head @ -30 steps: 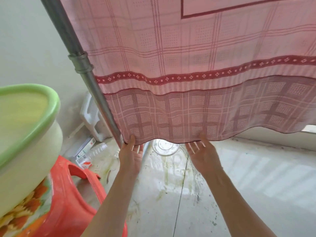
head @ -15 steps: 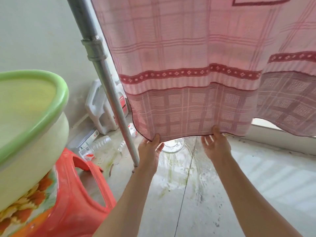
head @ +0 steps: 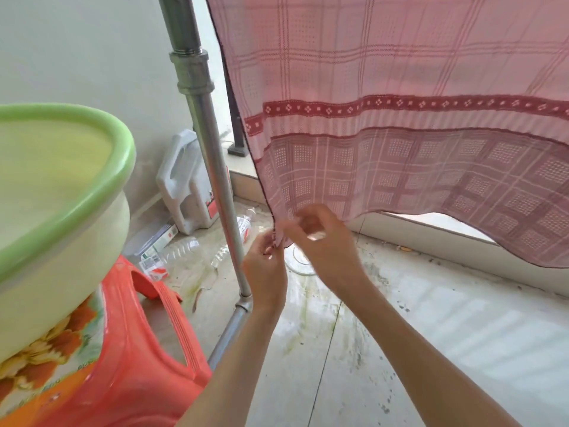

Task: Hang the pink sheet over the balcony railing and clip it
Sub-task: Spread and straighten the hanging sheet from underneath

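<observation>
My left hand (head: 267,266) was up at the lower left corner of the pink sheet (head: 400,124), its fingertips curled in and pinching the hem right at that corner. My right hand (head: 320,238) sat just beside it, touching or nearly touching, with the fingers bent over the same bit of edge; it was smeared by motion blur, so I could see it gripping the cloth there but could not make out each finger. Both forearms reached up from the bottom of the view and met at that corner. From the hands the sheet rose and spread to the right, hanging down from above the top of the view, with a dark red patterned band across it and a darker checked border below that; its bottom hem sagged in a curve toward the right edge, clear of the floor (head: 431,349). I could not see what the sheet hung from. Just left of the corner stood a grey metal pole (head: 215,167), slightly tilted, with a threaded coupling partway up and another joint low down behind my left wrist. Behind the pole a white plastic jug (head: 181,186) leaned by the wall, with some clear bottles and small cartons lying on the stained floor near it. At the far left a green-rimmed basin (head: 77,186) rested on an orange plastic stool (head: 138,380).
</observation>
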The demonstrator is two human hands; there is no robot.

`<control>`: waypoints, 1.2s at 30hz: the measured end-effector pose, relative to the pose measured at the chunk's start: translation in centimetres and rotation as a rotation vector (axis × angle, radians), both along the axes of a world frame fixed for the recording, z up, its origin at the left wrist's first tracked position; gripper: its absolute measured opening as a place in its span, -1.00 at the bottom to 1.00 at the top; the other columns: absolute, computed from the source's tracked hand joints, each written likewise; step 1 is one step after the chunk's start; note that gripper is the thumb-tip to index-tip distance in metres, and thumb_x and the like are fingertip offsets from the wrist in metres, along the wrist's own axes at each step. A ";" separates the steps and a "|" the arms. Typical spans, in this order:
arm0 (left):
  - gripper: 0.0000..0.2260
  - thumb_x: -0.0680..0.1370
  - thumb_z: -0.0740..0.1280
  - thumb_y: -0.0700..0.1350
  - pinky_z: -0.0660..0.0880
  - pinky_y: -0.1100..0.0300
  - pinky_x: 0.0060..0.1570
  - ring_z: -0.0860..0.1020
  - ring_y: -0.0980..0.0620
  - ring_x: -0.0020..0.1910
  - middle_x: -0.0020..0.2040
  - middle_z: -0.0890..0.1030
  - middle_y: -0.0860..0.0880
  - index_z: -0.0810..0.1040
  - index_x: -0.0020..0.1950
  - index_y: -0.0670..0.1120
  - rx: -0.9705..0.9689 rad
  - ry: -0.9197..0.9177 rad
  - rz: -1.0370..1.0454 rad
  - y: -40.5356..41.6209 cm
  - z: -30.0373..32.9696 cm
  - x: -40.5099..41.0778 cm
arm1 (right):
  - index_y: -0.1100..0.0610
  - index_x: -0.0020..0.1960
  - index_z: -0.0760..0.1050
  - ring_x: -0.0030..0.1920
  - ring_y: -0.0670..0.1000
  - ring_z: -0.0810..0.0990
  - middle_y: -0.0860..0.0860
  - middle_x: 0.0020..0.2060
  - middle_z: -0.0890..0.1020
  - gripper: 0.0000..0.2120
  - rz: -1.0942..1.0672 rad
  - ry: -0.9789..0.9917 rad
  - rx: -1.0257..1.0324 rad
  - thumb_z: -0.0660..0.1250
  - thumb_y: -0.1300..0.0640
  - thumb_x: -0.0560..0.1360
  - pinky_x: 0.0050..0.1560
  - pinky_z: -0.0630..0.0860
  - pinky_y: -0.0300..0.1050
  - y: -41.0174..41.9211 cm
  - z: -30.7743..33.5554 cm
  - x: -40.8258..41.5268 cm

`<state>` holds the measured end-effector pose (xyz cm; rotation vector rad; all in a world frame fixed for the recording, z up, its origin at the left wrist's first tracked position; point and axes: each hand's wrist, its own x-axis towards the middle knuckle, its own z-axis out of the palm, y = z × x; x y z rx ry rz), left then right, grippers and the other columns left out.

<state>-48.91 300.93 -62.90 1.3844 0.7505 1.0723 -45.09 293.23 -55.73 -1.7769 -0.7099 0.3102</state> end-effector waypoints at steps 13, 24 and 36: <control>-0.95 0.47 0.38 -0.21 0.46 0.45 -0.19 0.56 0.28 -0.27 -0.21 0.61 0.03 0.58 -0.09 -0.10 -0.135 -0.068 -0.066 1.9 1.1 -2.5 | 0.13 -0.16 0.36 -0.44 -0.15 0.36 -0.10 -0.45 0.39 -0.87 -0.315 -0.265 -0.018 0.14 0.26 0.56 -0.42 0.31 -0.44 1.1 -0.1 2.4; -0.90 0.49 0.35 -0.22 0.37 0.36 -0.40 0.46 0.26 -0.49 -0.33 0.64 0.12 0.59 -0.18 -0.04 -0.118 0.056 -0.150 2.1 0.1 -3.3 | 0.06 0.13 0.57 0.07 -0.02 0.50 -0.08 0.02 0.62 -0.78 0.016 -0.333 -0.023 0.33 0.11 0.49 0.05 0.38 -0.31 4.4 -1.8 0.3; -0.77 0.49 0.16 -0.26 0.36 0.44 -0.17 0.48 0.27 -0.17 -0.13 0.51 0.10 0.41 -0.09 0.09 0.341 0.000 0.165 6.9 4.4 -4.1 | 0.42 0.01 0.48 -0.19 0.10 0.49 0.36 -0.10 0.57 -0.61 -0.095 0.412 0.150 0.14 0.06 0.59 -0.05 0.49 0.19 7.7 -0.1 3.3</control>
